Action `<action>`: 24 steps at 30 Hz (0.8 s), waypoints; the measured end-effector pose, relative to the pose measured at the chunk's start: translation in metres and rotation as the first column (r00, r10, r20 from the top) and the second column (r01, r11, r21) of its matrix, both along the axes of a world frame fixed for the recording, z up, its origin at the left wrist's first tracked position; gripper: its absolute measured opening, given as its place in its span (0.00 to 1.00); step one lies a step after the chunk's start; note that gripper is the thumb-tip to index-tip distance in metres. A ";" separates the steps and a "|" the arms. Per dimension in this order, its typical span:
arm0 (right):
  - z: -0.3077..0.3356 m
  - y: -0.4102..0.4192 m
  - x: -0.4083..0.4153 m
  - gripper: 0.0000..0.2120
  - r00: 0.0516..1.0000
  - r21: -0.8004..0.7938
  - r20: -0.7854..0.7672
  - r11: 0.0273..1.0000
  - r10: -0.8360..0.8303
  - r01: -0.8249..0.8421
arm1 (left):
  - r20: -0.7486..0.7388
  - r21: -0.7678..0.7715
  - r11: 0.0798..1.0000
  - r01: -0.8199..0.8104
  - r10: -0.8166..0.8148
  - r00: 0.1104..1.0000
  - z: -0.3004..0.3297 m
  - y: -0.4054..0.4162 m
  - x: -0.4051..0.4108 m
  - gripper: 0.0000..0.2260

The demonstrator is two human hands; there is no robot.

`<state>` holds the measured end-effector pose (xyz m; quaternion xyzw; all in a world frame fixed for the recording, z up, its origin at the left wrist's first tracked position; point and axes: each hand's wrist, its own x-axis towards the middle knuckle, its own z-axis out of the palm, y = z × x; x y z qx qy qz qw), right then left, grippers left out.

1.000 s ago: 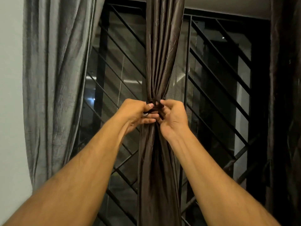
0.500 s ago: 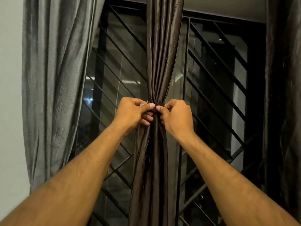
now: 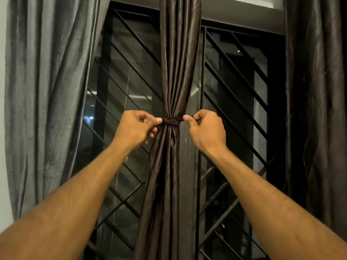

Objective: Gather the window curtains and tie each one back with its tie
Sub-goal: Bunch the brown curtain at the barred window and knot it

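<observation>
A dark brown curtain hangs gathered into a narrow bundle in the middle of the window. A matching brown tie is knotted around its waist. My left hand pinches the tie's left end between thumb and fingers. My right hand pinches the right end the same way. The two ends run out taut sideways from the knot, and the hands sit apart on either side of the bundle.
A grey curtain hangs loose at the left beside a pale wall. Another dark curtain hangs at the right edge. Behind them is a dark window with a black diagonal metal grille.
My hands were close together at the front of the bundle, working the tie. They have moved apart sideways, drawing the tie ends out and tightening the knot.
</observation>
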<state>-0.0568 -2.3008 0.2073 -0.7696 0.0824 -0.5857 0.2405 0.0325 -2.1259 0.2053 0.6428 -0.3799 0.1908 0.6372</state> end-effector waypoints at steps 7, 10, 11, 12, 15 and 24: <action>0.007 -0.010 -0.019 0.15 0.994 -0.175 -0.050 0.980 -0.100 0.090 | 0.698 -0.080 0.896 -0.436 0.362 0.617 -0.014 -0.046 -0.018 0.10; 0.013 -0.029 -0.039 0.12 0.988 -0.204 -0.012 0.968 -0.153 0.148 | 0.675 -0.091 0.930 -0.356 0.321 0.664 -0.010 -0.087 -0.036 0.11; 0.015 -0.037 -0.048 0.11 0.984 -0.205 0.002 0.963 -0.179 0.175 | 0.648 -0.080 0.947 -0.312 0.287 0.705 -0.011 -0.103 -0.044 0.12; 0.015 -0.047 -0.055 0.10 0.979 -0.203 0.008 0.959 -0.203 0.200 | 0.622 -0.064 0.961 -0.269 0.249 0.742 -0.013 -0.119 -0.052 0.12; 0.013 -0.088 -0.088 0.11 0.956 -0.186 -0.020 0.940 -0.293 0.285 | 0.553 -0.040 0.992 -0.120 0.122 0.824 -0.027 -0.177 -0.081 0.11; 0.015 -0.266 -0.204 0.17 0.907 -0.069 -0.007 0.905 -0.420 0.419 | 0.350 0.102 0.994 0.050 -0.083 0.933 -0.033 -0.367 -0.160 0.28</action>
